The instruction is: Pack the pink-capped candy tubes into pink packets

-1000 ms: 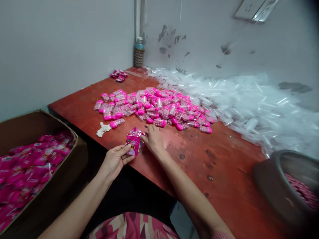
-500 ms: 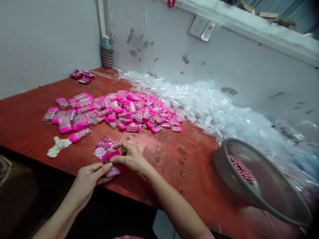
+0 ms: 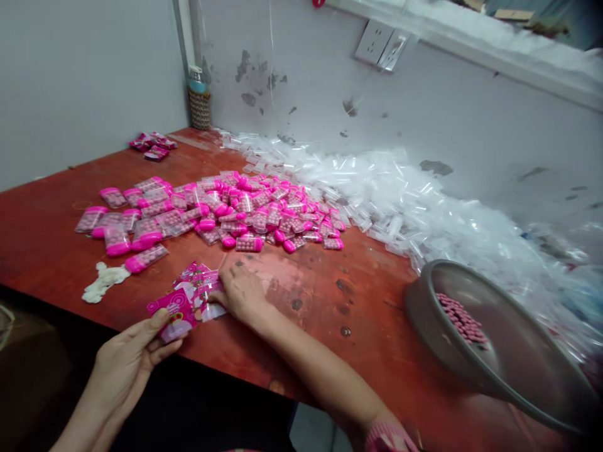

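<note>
Between the thumb and fingers of my left hand (image 3: 136, 351) is a flat, glossy pink printed label (image 3: 176, 311), held over the table's front edge. My right hand (image 3: 242, 292) is curled at a small stack of similar labels (image 3: 193, 276) on the table, its thumb and fingertips closed on the stack's right side. How many labels it grips is hidden. Behind the hands lies a heap of small clear containers with bright pink caps (image 3: 249, 210), filled with pink balls. One such container (image 3: 147, 257) lies nearest the left hand, beside a crumpled white lump (image 3: 103, 280).
A grey basin (image 3: 424, 326) with pink balls (image 3: 461, 319) stands tilted at the right. Clear plastic pieces (image 3: 386, 194) are heaped along the wall. Pink packets (image 3: 153, 145) lie at the back left, near a bottle in a woven holder (image 3: 200, 107). The red table (image 3: 306, 339) ends just before me.
My left hand has moved left and towards me with a pink label, away from my right hand. The right hand has turned down onto the stack of labels.
</note>
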A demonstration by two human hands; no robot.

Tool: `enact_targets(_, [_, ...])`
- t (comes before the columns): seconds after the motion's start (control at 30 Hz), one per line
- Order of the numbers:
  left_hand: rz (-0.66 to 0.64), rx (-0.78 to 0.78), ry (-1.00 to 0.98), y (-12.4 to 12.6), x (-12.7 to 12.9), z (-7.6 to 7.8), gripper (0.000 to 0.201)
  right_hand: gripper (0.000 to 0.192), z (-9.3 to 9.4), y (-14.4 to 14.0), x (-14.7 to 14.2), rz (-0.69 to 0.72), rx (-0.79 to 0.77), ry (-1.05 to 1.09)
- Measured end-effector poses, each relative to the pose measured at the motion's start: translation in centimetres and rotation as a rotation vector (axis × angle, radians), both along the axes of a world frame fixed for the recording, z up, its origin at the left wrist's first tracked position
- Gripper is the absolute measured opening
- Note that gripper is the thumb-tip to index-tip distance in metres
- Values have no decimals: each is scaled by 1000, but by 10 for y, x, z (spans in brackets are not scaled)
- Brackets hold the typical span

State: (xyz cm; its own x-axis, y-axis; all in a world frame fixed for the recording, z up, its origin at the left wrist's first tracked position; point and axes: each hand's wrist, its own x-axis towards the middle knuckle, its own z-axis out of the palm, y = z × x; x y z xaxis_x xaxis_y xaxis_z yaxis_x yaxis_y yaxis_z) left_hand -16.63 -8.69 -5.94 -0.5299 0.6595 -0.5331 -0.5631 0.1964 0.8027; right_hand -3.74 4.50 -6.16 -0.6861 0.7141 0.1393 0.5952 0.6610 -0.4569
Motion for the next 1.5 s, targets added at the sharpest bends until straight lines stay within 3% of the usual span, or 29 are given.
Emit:
enact_targets(0.1, [-11, 2, -19, -2, 0, 3, 9, 40, 10, 18, 21, -100, 92, -1])
enact_targets(0.13, [-7, -5, -20, -1, 1, 4, 7, 39, 14, 28, 35, -200, 91, 30])
enact_targets(0.23, [16, -9, -45, 2, 4, 6, 4, 37, 23, 69, 89, -690, 118, -22])
enact_targets(0.33, [-1, -17, -93, 6, 7, 5, 7, 41, 22, 108, 140, -850, 115, -60])
enact_targets(0.47, [17, -13, -140, 7, 9, 3, 13, 32, 6, 128, 177, -683, 78, -65])
enact_targets(0.6, [94, 21, -180, 6, 9, 3, 14, 26, -4, 109, 193, -385, -9, -46])
enact_targets(0.67, [103, 46, -216, 7, 10, 5, 14, 30, -5, 95, 198, -315, -61, -11])
enact_targets(0.87, [40, 59, -288, 14, 18, 13, 10, 54, 2, 83, 189, -726, -74, -55])
enact_targets(0.97, [82, 61, -307, 16, 23, 15, 7, 44, 6, 85, 180, -772, -146, -109])
enact_targets(1.07, [145, 92, -382, 17, 30, 15, 5, 30, 8, 71, 164, -724, -239, -87])
enact_targets(1.13, [170, 114, -431, 19, 33, 12, 9, 30, 9, 47, 148, -658, -340, 29])
enact_targets(1.23, [214, 145, -474, 23, 34, 7, 17, 33, 16, -7, 116, -479, -728, 515])
enact_targets(1.33, [231, 172, -501, 25, 36, 4, 22, 31, 23, -64, 83, -324, -942, 627])
enact_targets(1.4, [236, 184, -518, 25, 38, 4, 22, 30, 24, -89, 64, -278, -993, 633])
enact_targets(1.5, [232, 207, -539, 25, 41, 3, 22, 30, 18, -106, 46, -282, -975, 619])
